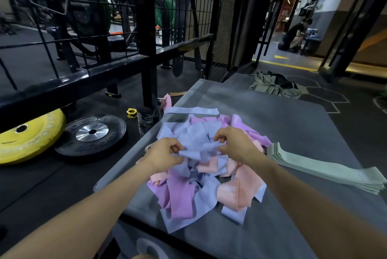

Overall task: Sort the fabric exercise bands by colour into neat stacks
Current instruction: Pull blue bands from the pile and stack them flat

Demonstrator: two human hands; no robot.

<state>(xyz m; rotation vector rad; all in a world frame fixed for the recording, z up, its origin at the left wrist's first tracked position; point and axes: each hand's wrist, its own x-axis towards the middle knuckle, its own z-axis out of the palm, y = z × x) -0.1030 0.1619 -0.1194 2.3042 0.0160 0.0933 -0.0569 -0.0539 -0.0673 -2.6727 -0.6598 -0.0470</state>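
Hands, left (165,153) and right (234,143), pinch one blue band (201,147) beside a black plate (92,135) lettered ROGUE.

Only one view here, sitting up on the person's head. Looking forward and down, from close above the grey mat (282,133) and the pile of bands (201,166). Taking in both arms reaching out from the bottom edge, with gym floor (31,185) spreading wide around.

Dim indoor light, ceiling spots, edges bowed and soft.
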